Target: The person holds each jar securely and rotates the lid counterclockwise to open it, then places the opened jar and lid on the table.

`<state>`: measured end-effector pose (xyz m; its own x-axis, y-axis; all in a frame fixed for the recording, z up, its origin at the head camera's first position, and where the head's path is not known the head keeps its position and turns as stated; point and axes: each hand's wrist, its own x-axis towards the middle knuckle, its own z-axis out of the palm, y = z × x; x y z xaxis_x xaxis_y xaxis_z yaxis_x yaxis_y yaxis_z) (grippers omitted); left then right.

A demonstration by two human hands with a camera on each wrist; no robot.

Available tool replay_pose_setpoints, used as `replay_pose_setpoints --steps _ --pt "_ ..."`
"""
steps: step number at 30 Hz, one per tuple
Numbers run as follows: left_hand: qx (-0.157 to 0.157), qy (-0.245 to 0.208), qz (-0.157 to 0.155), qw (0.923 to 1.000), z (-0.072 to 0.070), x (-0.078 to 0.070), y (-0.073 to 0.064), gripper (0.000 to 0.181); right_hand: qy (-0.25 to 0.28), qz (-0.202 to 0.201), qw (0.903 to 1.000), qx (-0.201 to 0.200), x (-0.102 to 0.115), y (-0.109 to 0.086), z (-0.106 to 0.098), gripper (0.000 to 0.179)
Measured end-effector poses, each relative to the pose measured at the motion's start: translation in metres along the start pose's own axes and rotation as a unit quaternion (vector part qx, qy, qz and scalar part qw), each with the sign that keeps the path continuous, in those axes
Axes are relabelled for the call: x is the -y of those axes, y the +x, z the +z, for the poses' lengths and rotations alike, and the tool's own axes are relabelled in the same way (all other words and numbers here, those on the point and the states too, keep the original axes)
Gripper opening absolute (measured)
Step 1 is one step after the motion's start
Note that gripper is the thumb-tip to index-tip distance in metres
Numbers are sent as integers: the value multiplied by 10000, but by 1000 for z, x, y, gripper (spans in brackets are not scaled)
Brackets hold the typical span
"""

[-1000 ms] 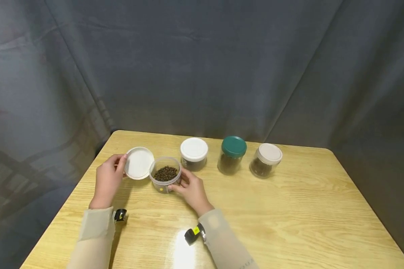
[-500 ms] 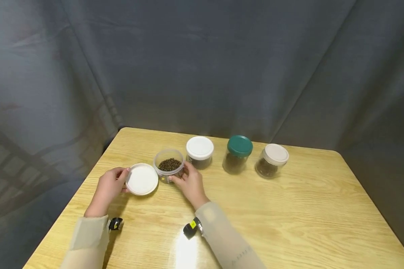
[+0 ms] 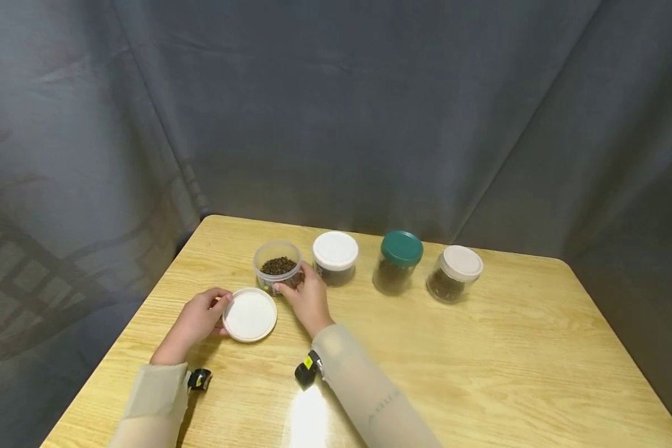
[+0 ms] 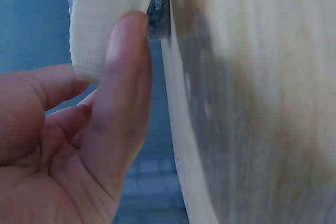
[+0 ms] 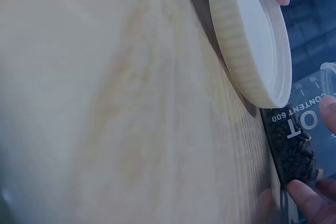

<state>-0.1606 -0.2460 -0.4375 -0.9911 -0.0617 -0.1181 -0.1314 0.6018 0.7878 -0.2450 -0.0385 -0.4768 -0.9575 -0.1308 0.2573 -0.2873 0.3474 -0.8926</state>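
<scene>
My left hand [image 3: 200, 316] pinches the edge of a round white lid [image 3: 250, 315] between thumb and fingers. The lid is held just in front of an uncovered clear plastic jar [image 3: 263, 285], its flat side facing up. Dark brown coffee beans [image 3: 278, 266] fill part of that jar. My right hand [image 3: 309, 300] grips the jar's right side, thumb in front. In the right wrist view, printed lettering shows on the jar [image 5: 310, 111], with the ribbed rim of the lid [image 5: 227, 30] close by. The left wrist view shows the thumb on one face of the lid [image 4: 97, 24].
To the right stand three closed jars with dark contents: one with a white lid [image 3: 336, 250], a taller one with a green lid [image 3: 402, 249], and one with a pale lid [image 3: 462, 262]. The wooden table [image 3: 481, 361] ends before a grey curtain [image 3: 336, 112].
The lid has come from the left of the jar toward me, into the space in front of it. My right hand has shifted the uncovered jar slightly farther back. Both holds continue.
</scene>
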Motion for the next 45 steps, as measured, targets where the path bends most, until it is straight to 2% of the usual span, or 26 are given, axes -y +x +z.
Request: replay_pose_setpoints --steps 6,9,13,21,28,36,41,45 --pt "83 59 -32 9999 1 4 1 34 -416 -47 9990 -167 3 10 9 69" --pt "173 -108 -146 9997 3 4 0 34 -637 24 9977 -232 4 14 13 70" --pt "95 -178 -194 9996 7 2 0 31 -775 98 9966 -278 3 20 17 72" --pt "61 -38 -211 9998 15 -5 3 29 -506 186 9983 -231 3 29 18 72" --pt "61 128 -331 9994 17 -4 7 26 -387 241 9988 -170 2 32 21 74" --pt "58 87 -318 9994 19 -2 11 25 -462 349 9981 -214 4 34 21 72" --pt "-38 115 -251 9996 18 -4 10 22 -452 348 9981 -227 5 35 22 72" --pt "-48 59 -312 9995 17 -4 8 22 -404 393 9982 -214 5 35 23 72"
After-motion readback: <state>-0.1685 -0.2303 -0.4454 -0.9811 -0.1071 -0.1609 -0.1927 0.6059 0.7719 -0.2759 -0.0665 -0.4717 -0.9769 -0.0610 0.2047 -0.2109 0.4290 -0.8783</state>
